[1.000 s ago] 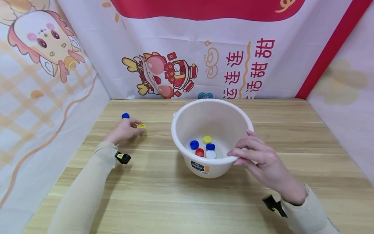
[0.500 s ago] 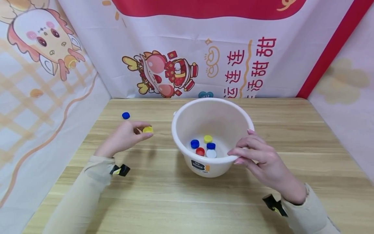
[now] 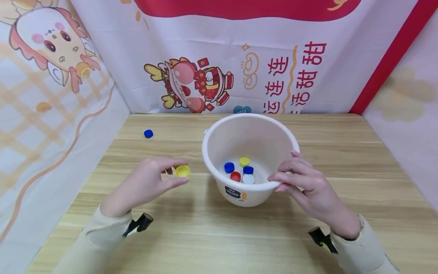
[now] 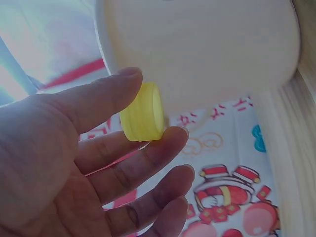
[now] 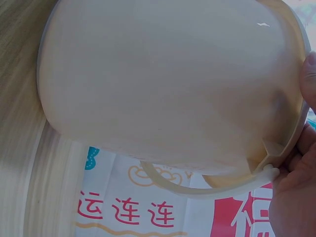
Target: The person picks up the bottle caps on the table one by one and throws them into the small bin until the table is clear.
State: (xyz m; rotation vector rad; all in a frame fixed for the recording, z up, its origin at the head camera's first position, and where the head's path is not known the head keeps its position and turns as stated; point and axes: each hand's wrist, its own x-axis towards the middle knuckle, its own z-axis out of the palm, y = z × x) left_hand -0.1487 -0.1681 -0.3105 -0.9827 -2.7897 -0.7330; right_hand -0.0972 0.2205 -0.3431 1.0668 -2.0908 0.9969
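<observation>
Between thumb and fingers, my left hand (image 3: 145, 184) pinches a yellow bottle cap (image 3: 183, 171), held above the table to the left of the bucket. The left wrist view shows that cap (image 4: 143, 114) side-on, its hollow side facing away from the palm. My right hand (image 3: 308, 186) grips the right front rim of a white plastic bucket (image 3: 251, 123). On the bucket's floor lie several caps: a yellow cap (image 3: 244, 161), a red cap (image 3: 235, 176), a white cap (image 3: 248, 179) and two blue ones. Another blue cap (image 3: 148, 133) lies on the table at the far left.
The wooden table (image 3: 219, 243) meets a printed cloth backdrop (image 3: 191, 34) along its far edge, with cloth at both sides as well. A pale bucket handle (image 5: 212, 191) hangs along the bucket's outside in the right wrist view.
My left hand has lifted the yellow cap off the table and brought it right and nearer to me, towards the bucket. The right hand stays on the rim.
</observation>
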